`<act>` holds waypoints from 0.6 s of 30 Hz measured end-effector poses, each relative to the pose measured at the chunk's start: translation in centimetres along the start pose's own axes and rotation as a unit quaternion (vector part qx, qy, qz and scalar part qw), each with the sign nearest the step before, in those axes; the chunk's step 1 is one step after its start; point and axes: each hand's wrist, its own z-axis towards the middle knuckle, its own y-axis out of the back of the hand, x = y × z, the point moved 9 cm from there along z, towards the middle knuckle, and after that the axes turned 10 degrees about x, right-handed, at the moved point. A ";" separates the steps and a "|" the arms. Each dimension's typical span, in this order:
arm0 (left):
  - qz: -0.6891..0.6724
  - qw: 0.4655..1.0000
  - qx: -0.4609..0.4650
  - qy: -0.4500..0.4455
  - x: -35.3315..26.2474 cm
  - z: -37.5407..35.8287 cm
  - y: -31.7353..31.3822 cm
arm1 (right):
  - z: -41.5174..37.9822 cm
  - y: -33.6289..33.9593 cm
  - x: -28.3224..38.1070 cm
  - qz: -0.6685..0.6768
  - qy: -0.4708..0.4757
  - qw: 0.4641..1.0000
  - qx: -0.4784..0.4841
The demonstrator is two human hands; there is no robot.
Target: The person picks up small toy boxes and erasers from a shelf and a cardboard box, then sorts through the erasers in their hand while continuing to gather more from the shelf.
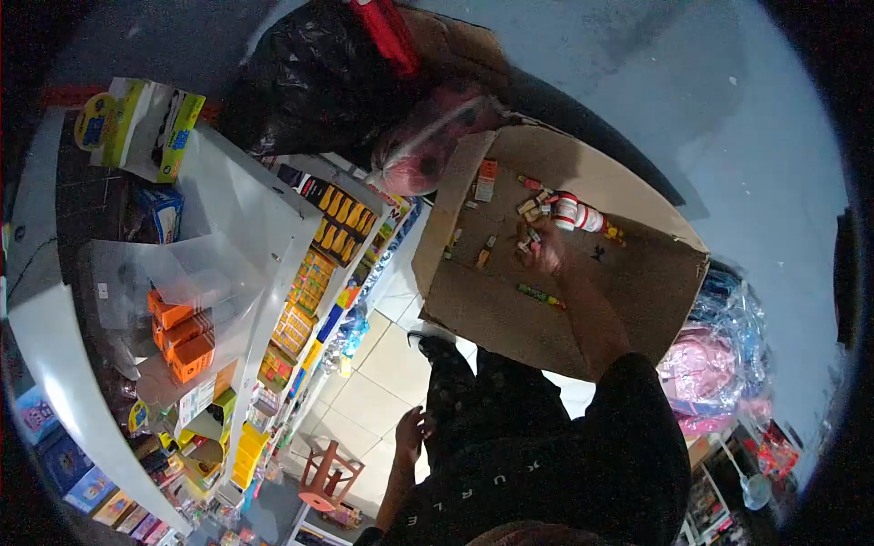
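My right hand point(546, 253) reaches down into a large open cardboard box point(628, 305). Its fingers are bent around a small pale-and-pink item point(529, 242), whose kind is too small to make out. Just beyond the fingers lies a cluster of small packages point(535, 206). White rolls with red bands point(577, 215) are beside it. A green tube-like packet point(540, 295) rests nearer me on the box bottom. My left hand point(412, 431) hangs low beside my leg, away from the box, its fingers loosely bent and apart, with nothing seen in them.
Shelves of packaged goods point(305, 300) run along the left, with orange boxes point(182, 337) in a clear bin. A black plastic bag point(300, 77) stands behind. A small reddish stool point(330, 478) is at lower left. Plastic-wrapped pink goods point(701, 369) lie right of the box.
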 end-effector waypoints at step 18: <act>0.190 0.874 0.166 -0.415 -31.9 -4.5 -24.5 | 5.6 8.8 -4.2 -0.781 -0.284 0.458 -0.316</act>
